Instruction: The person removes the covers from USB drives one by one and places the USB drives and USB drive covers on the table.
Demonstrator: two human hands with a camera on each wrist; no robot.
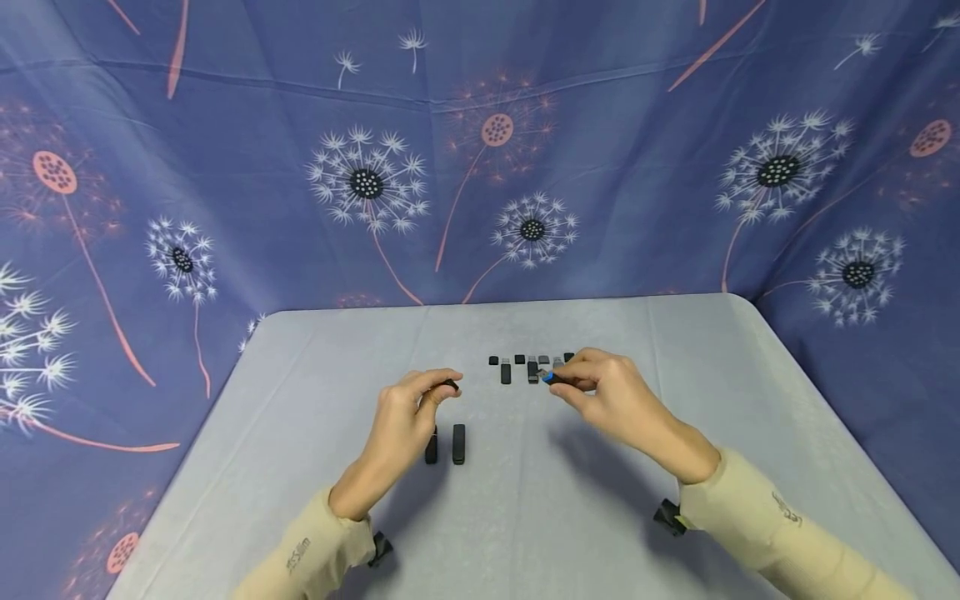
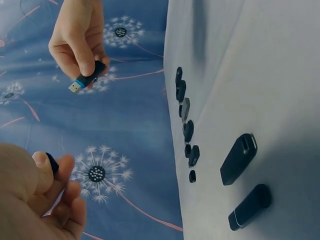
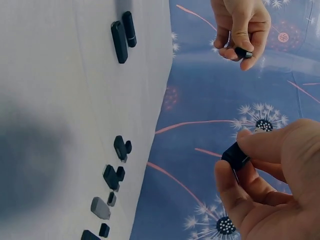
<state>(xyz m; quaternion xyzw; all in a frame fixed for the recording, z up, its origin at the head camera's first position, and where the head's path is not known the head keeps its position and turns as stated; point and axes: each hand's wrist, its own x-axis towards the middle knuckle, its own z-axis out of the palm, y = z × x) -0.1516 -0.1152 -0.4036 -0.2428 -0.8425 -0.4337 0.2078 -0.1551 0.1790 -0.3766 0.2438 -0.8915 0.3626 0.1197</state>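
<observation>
Above the table, my left hand (image 1: 401, 421) pinches a small black cap (image 3: 243, 52) between thumb and fingers. My right hand (image 1: 618, 402) grips a black USB flash drive (image 2: 91, 76) with a blue collar, its metal plug bare and pointing toward the left hand. The two hands are apart. Beneath the right hand's fingertips lies a row of uncapped drives: a black one (image 1: 506, 374), another black one (image 1: 532, 372) and a grey one (image 3: 100, 208), partly hidden in the head view. Small caps (image 1: 493, 361) lie just behind them. Two closed black drives, one nearer (image 1: 459, 444) and one partly hidden (image 1: 431, 450), lie by the left wrist.
A pale grey cloth covers the table (image 1: 600, 533). Blue fabric (image 1: 645, 208) with a dandelion print hangs behind it and at both sides. Dark wrist-worn devices (image 1: 670, 517) sit under both sleeves.
</observation>
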